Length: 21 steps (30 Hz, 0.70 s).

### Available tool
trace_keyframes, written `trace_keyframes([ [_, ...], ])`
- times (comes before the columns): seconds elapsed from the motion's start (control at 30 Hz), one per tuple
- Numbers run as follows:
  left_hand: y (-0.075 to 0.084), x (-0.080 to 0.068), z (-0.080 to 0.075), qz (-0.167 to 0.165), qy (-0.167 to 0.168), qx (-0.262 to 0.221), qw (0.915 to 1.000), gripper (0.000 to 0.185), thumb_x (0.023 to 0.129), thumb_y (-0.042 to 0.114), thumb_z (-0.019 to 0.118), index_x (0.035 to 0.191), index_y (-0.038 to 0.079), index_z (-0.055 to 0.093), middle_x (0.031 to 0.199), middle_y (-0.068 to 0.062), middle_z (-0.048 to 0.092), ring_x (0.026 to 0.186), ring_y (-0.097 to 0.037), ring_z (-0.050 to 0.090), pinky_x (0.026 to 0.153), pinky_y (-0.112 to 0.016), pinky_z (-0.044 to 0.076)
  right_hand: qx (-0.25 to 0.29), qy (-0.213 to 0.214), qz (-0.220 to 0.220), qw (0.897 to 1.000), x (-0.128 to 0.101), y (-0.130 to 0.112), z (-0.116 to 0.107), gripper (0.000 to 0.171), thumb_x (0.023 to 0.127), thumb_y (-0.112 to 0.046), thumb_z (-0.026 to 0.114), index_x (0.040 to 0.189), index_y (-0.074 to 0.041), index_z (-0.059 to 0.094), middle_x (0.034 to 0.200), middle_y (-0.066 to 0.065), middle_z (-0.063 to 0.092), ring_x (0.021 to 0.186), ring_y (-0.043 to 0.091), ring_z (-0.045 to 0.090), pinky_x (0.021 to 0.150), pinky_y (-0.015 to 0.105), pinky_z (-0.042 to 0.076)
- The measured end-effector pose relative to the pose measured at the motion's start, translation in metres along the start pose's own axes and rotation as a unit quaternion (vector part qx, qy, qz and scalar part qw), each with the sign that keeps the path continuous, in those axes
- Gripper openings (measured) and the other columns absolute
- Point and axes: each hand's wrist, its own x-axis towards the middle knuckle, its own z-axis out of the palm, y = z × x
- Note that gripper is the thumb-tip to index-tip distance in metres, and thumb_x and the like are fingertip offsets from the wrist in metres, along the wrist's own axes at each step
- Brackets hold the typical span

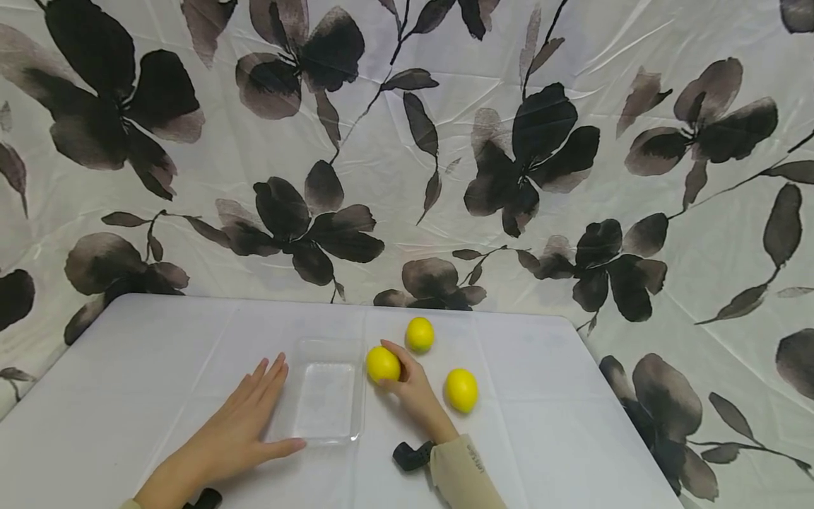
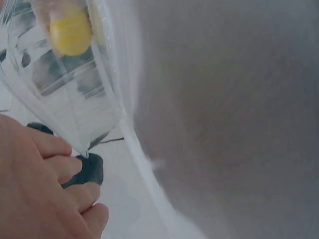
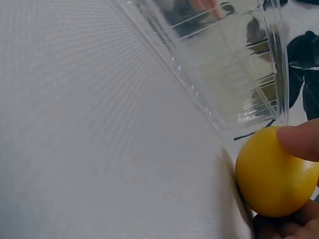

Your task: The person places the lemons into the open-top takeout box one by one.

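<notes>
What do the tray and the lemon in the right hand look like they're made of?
The tray looks like thin clear plastic: glossy, ribbed, with the white cloth showing through. The lemon that the right hand holds is uniformly yellow, smooth, softly sheened, with faint speckling; it may be a plastic replica, but the pictures cannot rule out real fruit.

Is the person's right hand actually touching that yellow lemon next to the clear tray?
Touching. In the right wrist view a fingertip lies on the lemon; the head view shows the right hand wrapped round it beside the clear tray.
</notes>
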Motion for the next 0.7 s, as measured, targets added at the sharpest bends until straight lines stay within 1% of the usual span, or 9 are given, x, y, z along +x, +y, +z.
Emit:
trace_keyframes([
  [0.07,0.001,0.000,0.001,0.002,0.006,0.006,1.0000,0.113,0.083,0.071,0.062,0.157,-0.002,0.016,0.165,-0.016,0.012,0.152,-0.025,-0.003,0.120,-0.027,-0.008,-0.018,0.005,-0.003,1.000,-0.002,0.000,0.001,0.070,0.086,0.010,0.063,0.151,-0.006,0.040,0.154,0.012,0.040,0.142,0.026,0.035,0.120,0.042,0.023],
  [0.13,0.001,0.001,0.002,0.002,0.010,0.007,0.9999,0.113,0.083,0.071,0.062,0.157,-0.001,0.016,0.165,-0.015,0.013,0.152,-0.026,-0.001,0.121,-0.027,-0.007,-0.029,0.007,-0.005,1.000,-0.005,-0.005,0.002,0.069,0.086,0.009,0.063,0.150,-0.003,0.040,0.154,0.014,0.040,0.143,0.027,0.035,0.120,0.043,0.023],
  [0.23,0.001,0.001,0.003,-0.001,0.011,0.006,0.9999,0.111,0.083,0.071,0.062,0.157,0.001,0.016,0.165,-0.013,0.014,0.152,-0.027,0.001,0.121,-0.027,-0.006,-0.032,0.011,-0.003,0.999,-0.009,-0.017,0.001,0.068,0.087,0.008,0.064,0.149,0.002,0.038,0.154,0.019,0.039,0.144,0.030,0.034,0.120,0.044,0.023],
  [0.33,0.002,0.002,0.004,-0.004,0.010,0.007,0.9999,0.111,0.083,0.071,0.062,0.158,0.002,0.017,0.165,-0.012,0.014,0.152,-0.028,0.002,0.122,-0.030,-0.005,-0.031,0.015,-0.003,0.999,-0.013,-0.029,0.001,0.067,0.087,0.007,0.064,0.149,0.004,0.037,0.153,0.023,0.038,0.144,0.031,0.033,0.120,0.043,0.023],
  [0.43,0.003,0.002,0.004,-0.005,0.012,0.010,0.9999,0.111,0.083,0.071,0.062,0.157,0.001,0.018,0.165,-0.013,0.015,0.152,-0.028,0.002,0.123,-0.034,-0.002,-0.030,0.021,-0.005,0.999,-0.013,-0.031,0.001,0.067,0.087,0.007,0.066,0.148,0.005,0.038,0.152,0.024,0.038,0.145,0.032,0.032,0.120,0.043,0.022],
  [0.53,0.003,0.002,0.004,-0.005,0.012,0.014,0.9998,0.110,0.084,0.071,0.061,0.157,0.001,0.018,0.165,-0.013,0.015,0.152,-0.027,0.002,0.123,-0.035,0.000,-0.020,0.027,-0.008,0.999,-0.013,-0.028,0.001,0.067,0.085,0.008,0.068,0.146,0.006,0.039,0.151,0.024,0.039,0.145,0.033,0.031,0.120,0.043,0.022],
  [0.6,0.003,0.002,0.004,-0.006,0.010,0.016,0.9998,0.111,0.084,0.072,0.060,0.157,0.000,0.018,0.165,-0.013,0.015,0.152,-0.027,0.001,0.123,-0.034,-0.002,-0.019,0.032,-0.008,0.999,-0.009,-0.017,0.001,0.068,0.084,0.009,0.070,0.144,0.005,0.040,0.151,0.023,0.040,0.145,0.033,0.030,0.119,0.043,0.021],
  [0.7,0.002,0.002,0.004,-0.004,0.011,0.020,0.9997,0.111,0.084,0.072,0.060,0.157,0.000,0.019,0.165,-0.013,0.015,0.152,-0.027,0.001,0.123,-0.033,-0.003,-0.030,0.044,-0.010,0.999,-0.004,0.000,0.001,0.067,0.082,0.005,0.075,0.141,0.001,0.044,0.149,0.018,0.043,0.145,0.031,0.032,0.119,0.040,0.023],
])
